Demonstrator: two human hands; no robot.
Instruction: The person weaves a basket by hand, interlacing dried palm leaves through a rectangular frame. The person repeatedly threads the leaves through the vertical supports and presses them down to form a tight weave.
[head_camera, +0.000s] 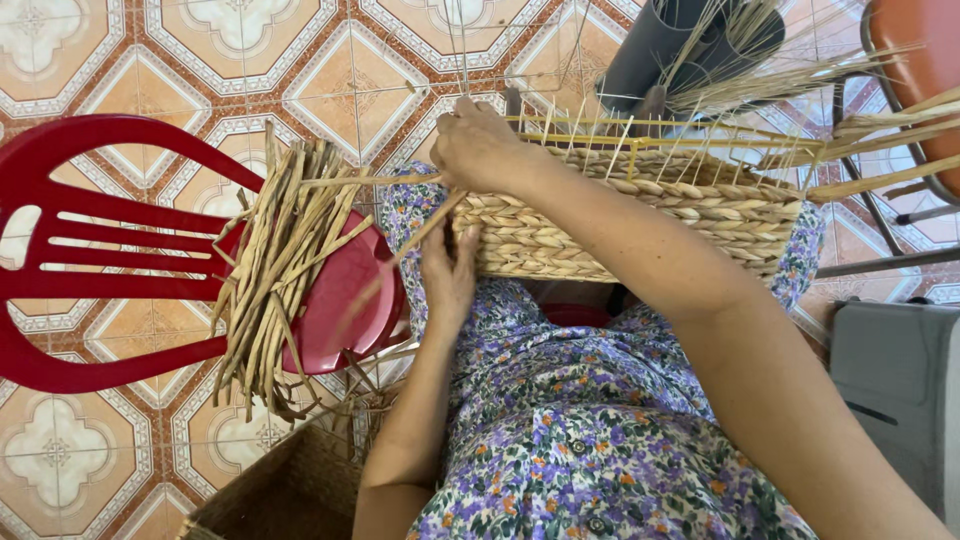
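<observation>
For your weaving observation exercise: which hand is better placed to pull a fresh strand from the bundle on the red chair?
Probably the left hand: it sits low at the basket's near corner, closest to the straw bundle. The right hand is up on the rim.

We're looking down on a home-style craft spot, a weaving corner set up on a patterned tiled floor in orange and cream. A red plastic chair carries a bundle of dried straw strands, a half-woven basket sits on a lap, and more loose stalks stand in grey tubes.
</observation>
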